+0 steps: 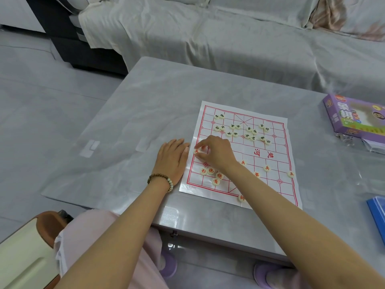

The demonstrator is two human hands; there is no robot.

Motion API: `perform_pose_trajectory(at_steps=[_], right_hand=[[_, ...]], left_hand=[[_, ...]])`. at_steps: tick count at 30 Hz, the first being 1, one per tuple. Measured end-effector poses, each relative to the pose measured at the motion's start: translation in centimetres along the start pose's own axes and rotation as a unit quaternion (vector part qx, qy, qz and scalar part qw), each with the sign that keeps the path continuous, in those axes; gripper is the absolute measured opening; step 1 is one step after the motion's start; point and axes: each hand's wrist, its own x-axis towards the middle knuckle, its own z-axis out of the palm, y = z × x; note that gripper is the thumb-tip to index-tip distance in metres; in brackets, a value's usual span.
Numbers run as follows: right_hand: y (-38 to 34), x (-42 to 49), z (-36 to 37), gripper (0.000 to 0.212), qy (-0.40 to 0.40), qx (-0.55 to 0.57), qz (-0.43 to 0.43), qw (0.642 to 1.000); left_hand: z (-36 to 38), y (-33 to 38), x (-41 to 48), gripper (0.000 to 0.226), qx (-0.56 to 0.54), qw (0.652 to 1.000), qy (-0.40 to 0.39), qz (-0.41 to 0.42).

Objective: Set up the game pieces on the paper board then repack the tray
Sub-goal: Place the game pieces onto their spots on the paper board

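Observation:
A white paper board (270,147) with a red grid lies on the grey table. Several cream round pieces with green characters (242,129) are clustered on its far half. Cream pieces with red characters (210,171) are scattered over the near half. My right hand (216,152) reaches across the board's left edge, thumb and fingers pinched on a red-marked piece (196,151). My left hand (173,156) lies flat on the table, palm down, its fingertips at the board's left edge. It wears a bead bracelet and holds nothing.
A purple game box (352,115) sits at the table's right side, with a clear plastic piece (343,138) beside it. A blue object (378,213) shows at the right edge. A covered sofa (208,38) stands behind the table (135,105).

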Motion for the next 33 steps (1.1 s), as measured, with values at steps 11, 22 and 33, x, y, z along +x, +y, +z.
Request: perform_pose_trajectory(at_steps=[11,22,33], right_hand=[[2.6,-4.5,-3.4,0.022,0.070,0.105,0.004,0.992],[5.8,-10.5,-3.7,0.016,0.089,0.135,0.064,0.985],[8.5,-14.6,-3.4,0.011,0.121,0.166,0.093,0.974]], left_hand=[[-1.5,0.9,-1.0,0.055,-0.056,0.998,0.027,0.027],[-0.1,4.7,-3.4,0.036,0.014,0.999,-0.025,0.019],[-0.5,8.1,-6.8,0.028,-0.028,0.993,-0.082,0.085]])
